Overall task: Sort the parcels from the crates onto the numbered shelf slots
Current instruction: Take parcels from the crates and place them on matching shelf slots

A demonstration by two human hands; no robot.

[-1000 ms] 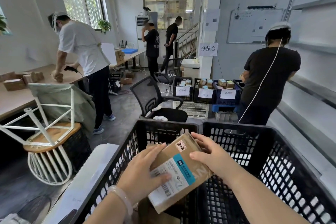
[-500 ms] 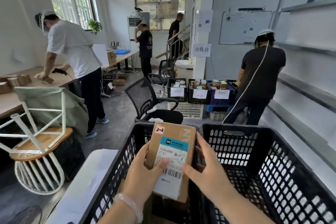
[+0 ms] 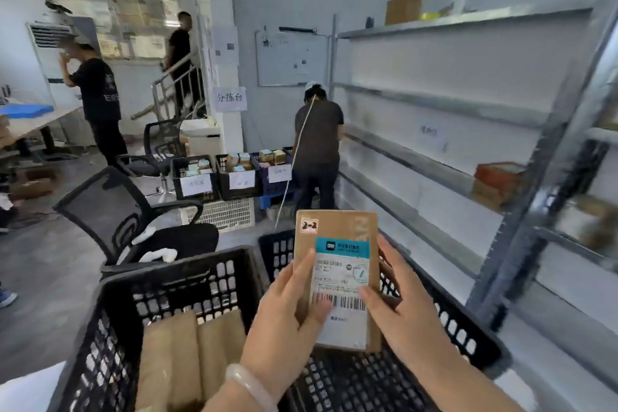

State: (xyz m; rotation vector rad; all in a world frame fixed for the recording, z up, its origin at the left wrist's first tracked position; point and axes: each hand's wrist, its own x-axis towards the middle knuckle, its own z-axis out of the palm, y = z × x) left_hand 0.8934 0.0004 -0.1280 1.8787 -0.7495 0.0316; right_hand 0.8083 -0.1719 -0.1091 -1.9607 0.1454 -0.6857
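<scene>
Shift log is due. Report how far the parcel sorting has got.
Done: a few boxes already sit on the shelf at right. In hand: left hand and right hand hold a parcel marked 2-2, not yet shelved. Left: more parcels remain in the left crate.

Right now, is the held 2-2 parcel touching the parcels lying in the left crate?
Apart. Head view: both hands, left hand and right hand, hold the 2-2 parcel upright, well above the brown parcels in the left crate.

Motion blurs the right-hand shelf rack (image 3: 521, 211) and its boxes (image 3: 495, 182); the parcel (image 3: 337, 278) label's small print is unreadable.
</scene>
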